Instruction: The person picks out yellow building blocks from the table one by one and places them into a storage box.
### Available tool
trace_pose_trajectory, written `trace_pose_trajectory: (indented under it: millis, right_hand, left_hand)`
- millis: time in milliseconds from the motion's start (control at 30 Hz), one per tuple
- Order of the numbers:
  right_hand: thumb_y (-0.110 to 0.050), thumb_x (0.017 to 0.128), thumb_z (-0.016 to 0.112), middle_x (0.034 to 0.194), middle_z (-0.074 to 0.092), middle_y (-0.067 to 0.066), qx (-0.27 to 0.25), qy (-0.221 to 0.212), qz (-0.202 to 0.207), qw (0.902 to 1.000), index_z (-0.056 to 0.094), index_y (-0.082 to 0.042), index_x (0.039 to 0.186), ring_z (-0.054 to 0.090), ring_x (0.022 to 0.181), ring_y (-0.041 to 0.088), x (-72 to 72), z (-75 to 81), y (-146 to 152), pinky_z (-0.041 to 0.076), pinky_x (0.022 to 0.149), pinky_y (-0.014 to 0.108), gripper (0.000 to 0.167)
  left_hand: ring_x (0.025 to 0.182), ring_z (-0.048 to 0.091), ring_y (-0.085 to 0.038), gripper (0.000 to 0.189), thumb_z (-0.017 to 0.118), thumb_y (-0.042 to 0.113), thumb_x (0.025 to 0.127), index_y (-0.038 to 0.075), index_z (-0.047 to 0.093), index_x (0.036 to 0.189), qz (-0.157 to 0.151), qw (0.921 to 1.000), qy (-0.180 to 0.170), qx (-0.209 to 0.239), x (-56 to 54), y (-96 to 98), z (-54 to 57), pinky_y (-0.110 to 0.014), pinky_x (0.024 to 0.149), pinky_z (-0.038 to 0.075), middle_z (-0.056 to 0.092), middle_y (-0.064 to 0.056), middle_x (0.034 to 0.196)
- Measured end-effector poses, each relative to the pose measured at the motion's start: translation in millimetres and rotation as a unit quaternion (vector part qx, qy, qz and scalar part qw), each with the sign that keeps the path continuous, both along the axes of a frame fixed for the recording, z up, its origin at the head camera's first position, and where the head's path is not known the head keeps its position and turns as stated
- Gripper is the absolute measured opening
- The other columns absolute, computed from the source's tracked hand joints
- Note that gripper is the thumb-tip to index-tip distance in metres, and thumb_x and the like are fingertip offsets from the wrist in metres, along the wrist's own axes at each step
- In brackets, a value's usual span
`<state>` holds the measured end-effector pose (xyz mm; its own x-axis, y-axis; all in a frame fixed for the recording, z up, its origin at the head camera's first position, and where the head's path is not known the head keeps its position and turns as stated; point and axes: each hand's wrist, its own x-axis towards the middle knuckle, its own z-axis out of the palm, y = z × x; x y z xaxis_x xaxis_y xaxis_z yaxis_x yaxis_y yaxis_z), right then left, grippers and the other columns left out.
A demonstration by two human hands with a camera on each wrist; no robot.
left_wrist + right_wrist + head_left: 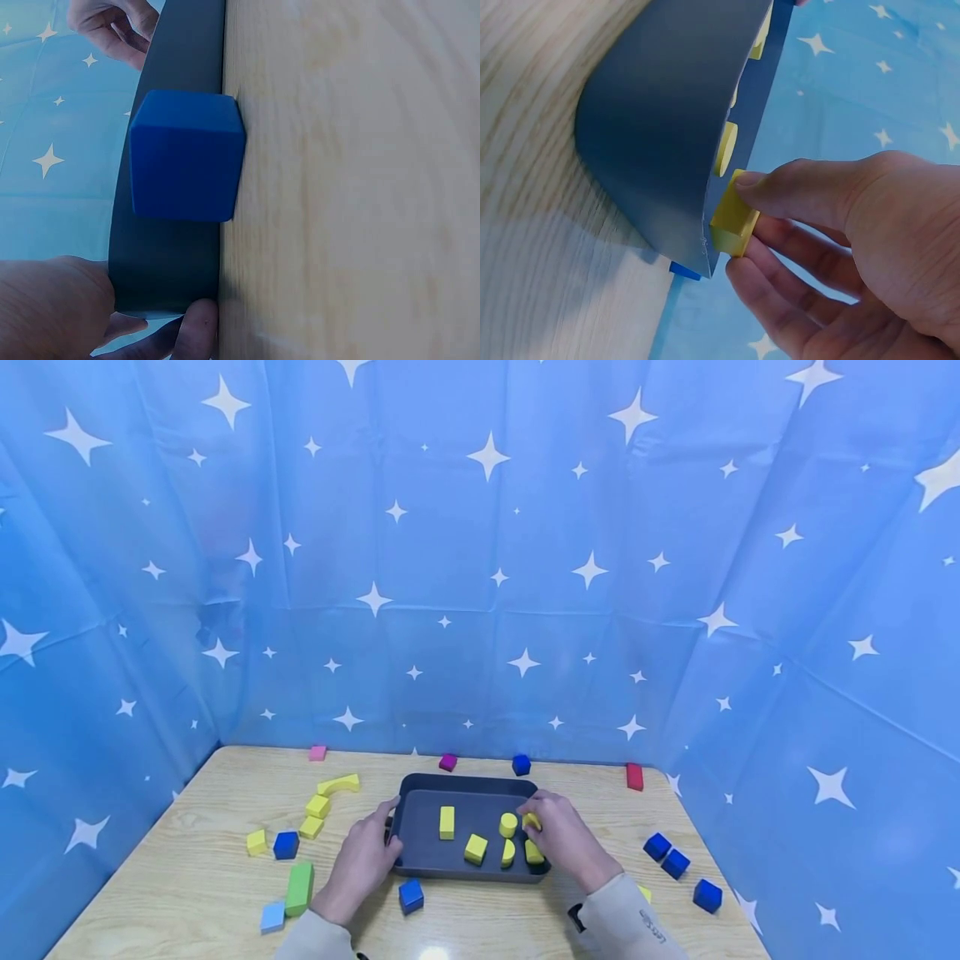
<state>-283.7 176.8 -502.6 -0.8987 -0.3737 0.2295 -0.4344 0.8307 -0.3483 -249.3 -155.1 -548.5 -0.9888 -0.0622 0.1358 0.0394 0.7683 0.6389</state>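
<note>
A dark grey rectangular tray (465,874) sits on the table. My left hand (363,860) grips its left end, with the thumb at the rim. Above the tray's right end, my right hand (564,837) pinches a yellow block (735,212) between thumb and fingers. Inside the tray lie several yellow blocks: a rectangular one (447,823), a chunky one (476,849), a cylinder (507,825), a half-round piece (508,853) and another block (534,853) by the right wall. A blue cube (184,169) stands beside the near wall, close to my left hand.
Left of the tray lie a yellow arch (339,784), several yellow cubes, a blue cube (286,845), a green block (299,889) and a light blue block (273,917). Blue cubes (676,863) lie at right. Pink, magenta, blue and red blocks line the back edge.
</note>
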Motion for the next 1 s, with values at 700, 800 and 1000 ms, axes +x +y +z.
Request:
trace_pose_trajectory:
  millis: [700,800,1000]
  right_hand:
    - [0.006,0.094,0.091,0.116,0.085,0.011,-0.001,0.005,0.005,1.0,0.089,-0.001,0.116,0.081,0.114,0.033,3.0,0.0,3.0,0.072,0.097,0.048,0.023]
    - [0.005,0.095,0.092,0.117,0.085,0.011,-0.001,0.008,-0.003,1.0,0.089,-0.001,0.116,0.081,0.114,0.033,4.1,0.5,3.5,0.072,0.098,0.048,0.022]
    - [-0.001,0.096,0.092,0.117,0.084,0.011,-0.004,0.016,-0.016,0.9997,0.089,-0.003,0.118,0.081,0.111,0.031,5.6,-0.3,6.7,0.072,0.094,0.046,0.022]
  left_hand:
    - [0.108,0.077,-0.031,0.073,0.079,0.0,0.098,0.002,0.058,0.168,0.001,1.0,-0.005,0.003,-1.1,1.1,0.0,-0.047,0.086,0.068,0.076,-0.033,0.147]
    - [0.105,0.075,-0.029,0.073,0.08,0.0,0.098,0.002,0.058,0.168,0.002,1.0,-0.008,0.002,-1.1,1.1,0.2,-0.045,0.083,0.067,0.076,-0.033,0.147]
    - [0.111,0.077,-0.032,0.073,0.079,0.0,0.098,0.002,0.058,0.168,0.003,0.9999,-0.01,0.002,-1.1,1.2,0.3,-0.049,0.09,0.069,0.076,-0.032,0.146]
